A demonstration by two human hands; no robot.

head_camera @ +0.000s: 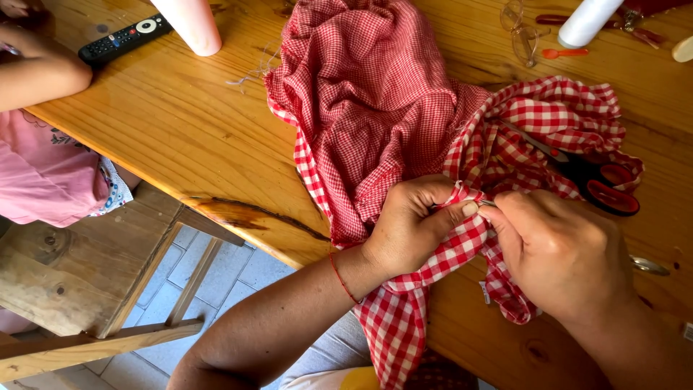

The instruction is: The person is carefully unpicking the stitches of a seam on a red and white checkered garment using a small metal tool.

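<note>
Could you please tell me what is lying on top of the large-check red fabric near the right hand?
Red-handled scissors lie on the large-check fabric, just beyond the right hand. A fabric fold hides part of the blades.

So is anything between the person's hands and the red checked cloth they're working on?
Nothing visible. The left hand and right hand both already pinch the red checked cloth at the table edge. The scissors lie on the cloth beyond the hands.

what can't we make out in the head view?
- Right hand fingertips: tucked behind the red-and-white checked cloth; any needle in them is too small to see.
- Red-handled scissors: blades partly buried in the cloth folds.
- White cylinder: cut off by the top edge.
</note>
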